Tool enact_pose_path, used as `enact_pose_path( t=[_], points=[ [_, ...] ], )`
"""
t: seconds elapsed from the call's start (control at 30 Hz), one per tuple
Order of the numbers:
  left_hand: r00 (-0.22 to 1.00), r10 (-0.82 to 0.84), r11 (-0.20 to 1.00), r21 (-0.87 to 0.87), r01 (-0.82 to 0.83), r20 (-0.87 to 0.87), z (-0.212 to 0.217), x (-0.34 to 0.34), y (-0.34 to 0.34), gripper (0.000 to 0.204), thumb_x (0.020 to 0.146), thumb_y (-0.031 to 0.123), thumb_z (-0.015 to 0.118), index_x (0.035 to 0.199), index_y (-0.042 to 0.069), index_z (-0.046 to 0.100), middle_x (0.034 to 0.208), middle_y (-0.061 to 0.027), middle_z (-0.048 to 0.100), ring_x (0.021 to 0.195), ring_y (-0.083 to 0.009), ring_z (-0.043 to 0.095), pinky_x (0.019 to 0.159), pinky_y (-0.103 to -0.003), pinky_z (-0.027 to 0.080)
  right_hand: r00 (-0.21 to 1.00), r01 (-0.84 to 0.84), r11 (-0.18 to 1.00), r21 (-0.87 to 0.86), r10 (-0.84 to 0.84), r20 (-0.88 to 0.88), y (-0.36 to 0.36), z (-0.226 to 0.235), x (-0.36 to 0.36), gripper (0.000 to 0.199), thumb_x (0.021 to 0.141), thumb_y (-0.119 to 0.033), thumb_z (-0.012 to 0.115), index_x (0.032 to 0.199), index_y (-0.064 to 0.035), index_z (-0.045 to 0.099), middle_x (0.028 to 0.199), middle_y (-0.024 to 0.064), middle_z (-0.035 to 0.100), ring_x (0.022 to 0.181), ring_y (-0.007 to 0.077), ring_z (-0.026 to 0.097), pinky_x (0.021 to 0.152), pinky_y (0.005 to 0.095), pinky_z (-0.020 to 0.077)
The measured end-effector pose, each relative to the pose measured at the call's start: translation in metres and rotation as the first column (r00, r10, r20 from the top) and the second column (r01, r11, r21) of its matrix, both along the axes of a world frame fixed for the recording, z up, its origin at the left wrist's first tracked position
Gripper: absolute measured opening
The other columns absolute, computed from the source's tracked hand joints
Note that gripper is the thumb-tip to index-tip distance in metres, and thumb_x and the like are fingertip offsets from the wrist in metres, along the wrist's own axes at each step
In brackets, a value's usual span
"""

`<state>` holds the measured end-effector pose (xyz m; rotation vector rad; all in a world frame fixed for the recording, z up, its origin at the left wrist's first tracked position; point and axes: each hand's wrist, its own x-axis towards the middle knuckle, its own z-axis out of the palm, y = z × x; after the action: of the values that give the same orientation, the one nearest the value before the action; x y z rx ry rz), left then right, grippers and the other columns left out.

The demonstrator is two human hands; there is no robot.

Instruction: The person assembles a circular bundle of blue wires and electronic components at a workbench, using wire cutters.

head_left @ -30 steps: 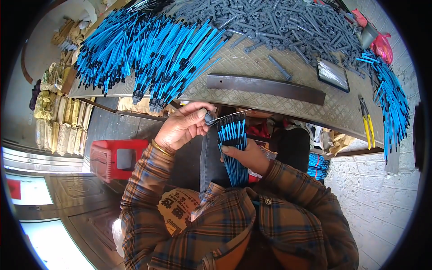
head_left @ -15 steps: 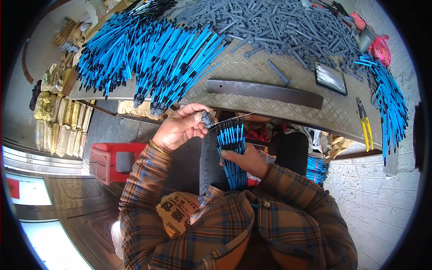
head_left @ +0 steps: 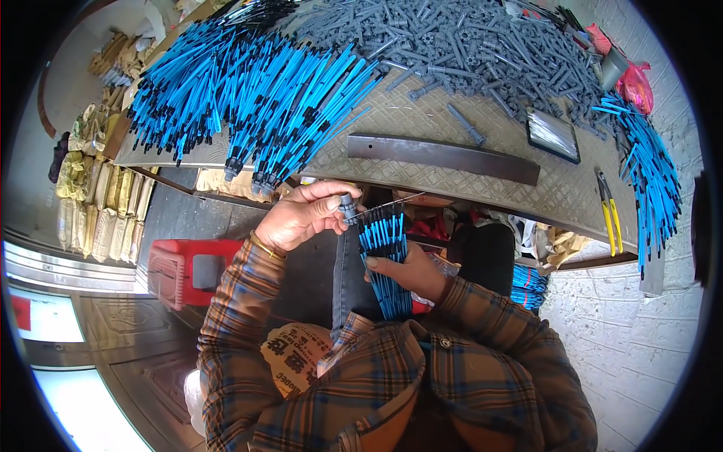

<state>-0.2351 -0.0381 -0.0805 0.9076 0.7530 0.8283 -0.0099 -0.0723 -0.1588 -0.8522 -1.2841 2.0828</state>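
Head view, left hand: closed, thumb and fingers pinching a small grey cap at the top of the bundle; a second ago it sat a little farther from the body, nearer the surface edge.
Head view, right hand: wrapped round a bundle of blue tubes, held upright between the surface and the lap, grip unchanged.
Change: the cap has been drawn in and now meets a thin wire end sticking out of the bundle.
Meaning: the cap looks about to seat on one tube.
Surface: loose blue tubes, grey pieces, a flat metal bar, yellow-handled pliers.
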Motion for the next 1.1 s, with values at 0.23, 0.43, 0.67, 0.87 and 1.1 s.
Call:
enact_pose_path(
  t=[0.23,0.43,0.67,0.87,1.1],
  points=[
    [0.989,-0.004,0.984,0.178,0.031,-0.149,0.015,0.013,-0.013,0.039,0.089,0.009,0.057,0.125,0.0,0.046,0.113,-0.0084,0.058,0.09,-0.0107,0.058,0.078,-0.024,0.048,1.0,0.009,1.0,0.006,-0.009,0.002,-0.004,0.002,-0.002,0.025,0.084,-0.024,0.066,0.098,-0.0043,0.058,0.081,0.0033,0.063,0.074,0.009,0.059,0.068,0.0247,0.0482],
    [0.937,0.196,0.948,0.299,-0.106,-0.29,0.018,0.031,-0.032,0.039,0.084,-0.006,0.056,0.118,0.002,0.042,0.113,-0.0039,0.054,0.093,-0.0057,0.053,0.078,-0.02,0.044,0.997,0.044,0.995,0.086,-0.049,0.066,-0.012,0.005,-0.006,0.025,0.084,-0.025,0.066,0.096,-0.004,0.062,0.081,0.0022,0.064,0.075,0.0082,0.058,0.069,0.0249,0.0476],
    [0.932,0.217,0.959,0.244,-0.147,-0.29,0.021,0.035,-0.035,0.032,0.083,-0.01,0.052,0.111,0.004,0.045,0.106,-0.002,0.056,0.089,-0.005,0.053,0.075,-0.019,0.044,0.998,0.055,0.996,0.068,-0.058,0.036,-0.015,0.001,-0.005,0.028,0.083,-0.031,0.068,0.094,-0.0056,0.065,0.078,-0.0018,0.061,0.072,0.0053,0.053,0.064,0.0244,0.0444],
    [0.938,0.247,0.957,0.214,-0.197,-0.244,0.022,0.039,-0.036,0.032,0.083,-0.011,0.051,0.11,0.005,0.045,0.105,-0.0017,0.057,0.086,-0.0055,0.054,0.074,-0.02,0.045,0.998,0.062,0.997,0.052,-0.061,-0.008,-0.013,0.0,-0.002,0.027,0.083,-0.03,0.067,0.089,-0.0044,0.064,0.076,-0.0015,0.061,0.07,0.0053,0.053,0.062,0.0238,0.0438],
    [0.905,0.331,0.909,0.348,-0.23,-0.267,0.008,0.032,-0.037,0.033,0.081,-0.009,0.059,0.109,0.006,0.053,0.095,-0.0017,0.06,0.083,-0.007,0.056,0.069,-0.022,0.047,0.998,0.068,0.997,0.031,-0.068,-0.002,-0.015,0.003,-0.004,0.028,0.084,-0.031,0.066,0.086,-0.0033,0.063,0.075,-0.0006,0.06,0.069,0.0059,0.053,0.062,0.0239,0.0439]
  ],
)
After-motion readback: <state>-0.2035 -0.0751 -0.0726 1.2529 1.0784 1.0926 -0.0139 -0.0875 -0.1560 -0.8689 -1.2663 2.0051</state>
